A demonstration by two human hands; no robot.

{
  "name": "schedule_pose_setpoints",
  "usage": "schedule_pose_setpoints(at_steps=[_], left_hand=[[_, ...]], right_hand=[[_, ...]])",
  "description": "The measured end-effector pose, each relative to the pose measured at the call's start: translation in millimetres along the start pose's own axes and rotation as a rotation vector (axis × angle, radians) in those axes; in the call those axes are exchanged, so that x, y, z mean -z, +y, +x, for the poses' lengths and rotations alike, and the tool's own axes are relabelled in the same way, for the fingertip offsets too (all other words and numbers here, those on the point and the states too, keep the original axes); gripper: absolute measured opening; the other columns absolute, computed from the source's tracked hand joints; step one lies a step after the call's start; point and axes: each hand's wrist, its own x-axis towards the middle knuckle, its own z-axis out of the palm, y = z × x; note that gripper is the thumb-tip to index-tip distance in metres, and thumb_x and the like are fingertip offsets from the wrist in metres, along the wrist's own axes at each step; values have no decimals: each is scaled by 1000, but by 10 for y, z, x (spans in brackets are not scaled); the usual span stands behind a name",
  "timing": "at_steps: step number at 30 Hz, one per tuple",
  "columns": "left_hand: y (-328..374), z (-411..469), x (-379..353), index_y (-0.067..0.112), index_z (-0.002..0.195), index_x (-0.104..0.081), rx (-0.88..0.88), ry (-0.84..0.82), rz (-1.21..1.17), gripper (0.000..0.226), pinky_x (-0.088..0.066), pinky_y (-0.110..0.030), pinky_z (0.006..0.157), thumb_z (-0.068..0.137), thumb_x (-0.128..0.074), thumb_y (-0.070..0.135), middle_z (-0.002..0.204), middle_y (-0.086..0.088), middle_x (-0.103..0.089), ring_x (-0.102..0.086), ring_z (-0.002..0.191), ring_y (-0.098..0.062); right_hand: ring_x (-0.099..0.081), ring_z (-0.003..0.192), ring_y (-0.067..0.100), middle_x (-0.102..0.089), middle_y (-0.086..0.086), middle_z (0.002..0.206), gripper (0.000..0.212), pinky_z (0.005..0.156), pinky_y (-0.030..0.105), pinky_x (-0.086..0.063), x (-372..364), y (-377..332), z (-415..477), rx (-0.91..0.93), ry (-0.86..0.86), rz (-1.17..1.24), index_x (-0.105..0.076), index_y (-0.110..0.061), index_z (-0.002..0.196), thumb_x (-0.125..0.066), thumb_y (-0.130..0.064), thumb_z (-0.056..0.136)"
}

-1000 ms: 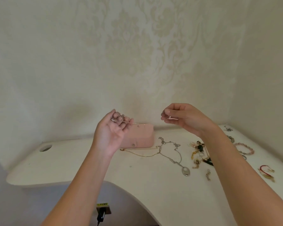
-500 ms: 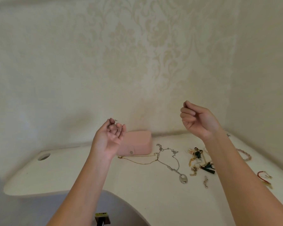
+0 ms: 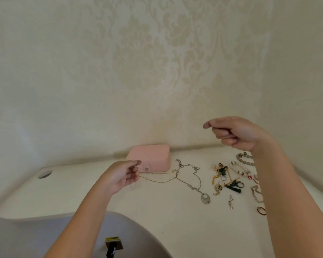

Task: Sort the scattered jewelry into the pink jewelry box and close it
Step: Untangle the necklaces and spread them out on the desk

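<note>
Item, fine chain: I pinch it in left hand, right hand pinched, on what I cannot tell; box shut on surface—open next.

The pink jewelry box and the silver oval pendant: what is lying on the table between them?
In the head view, between the pink jewelry box and the silver oval pendant, the pendant's own silver chain lies in loose loops, crossed by a thin gold chain. Otherwise the table is bare.
</note>
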Motion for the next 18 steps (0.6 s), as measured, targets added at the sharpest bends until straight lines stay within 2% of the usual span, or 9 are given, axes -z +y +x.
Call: schedule_pose_setpoints(at_steps=[2,5,7,10,13,16,18], left_hand=[[-2,-2,-8,6,88,-64,-26,-5,241,14,-53,-22,50,95,-51,10,62,-3,-53,-56,50,-13],[-43,7,-39,5,87,-65,-25,-30,359,15,-53,-22,53,94,-52,8,64,-4,-53,-56,52,-15],[-94,24,-58,4,93,-65,-14,-48,326,14,-53,-22,53,95,-52,9,64,-3,-53,-56,52,-14],[-168,52,-97,5,97,-64,-7,-71,231,18,-53,-21,53,97,-48,11,64,-2,-54,-57,53,-13],[-261,64,-147,5,91,-63,-12,-48,209,16,-51,-20,50,96,-49,11,66,-4,-55,-57,55,-14],[-392,96,-149,3,89,-62,-6,-11,192,17,-47,-20,43,95,-47,6,66,-6,-56,-55,51,-15],[-474,130,-110,2,88,-63,-36,47,114,20,-48,-20,43,96,-44,5,65,-6,-56,-54,51,-14]], right_hand=[[-22,41,6,-33,-4,49,23,36,16,-18,-52,-89,-81,-9,-20,-274,-64,-3,99,-45,-15,98],[-24,42,8,-36,-3,50,23,38,17,-21,-152,-203,-172,-20,-91,-458,-68,-4,99,-49,-18,97],[-26,41,8,-41,-2,49,23,39,18,-24,-226,-242,-210,-13,-150,-465,-68,-4,100,-49,-17,97],[-29,38,8,-52,4,53,22,41,19,-36,-351,-276,-237,14,-254,-412,-67,-3,100,-48,-14,96],[-33,39,9,-60,8,59,21,45,21,-44,-479,-294,-240,21,-341,-369,-67,-6,97,-47,-12,96],[-37,40,10,-63,11,63,20,47,21,-46,-602,-284,-231,29,-385,-325,-68,-8,96,-49,-12,95],[-40,40,10,-64,12,64,19,47,21,-47,-685,-275,-221,35,-394,-295,-67,-6,99,-49,-12,95]])
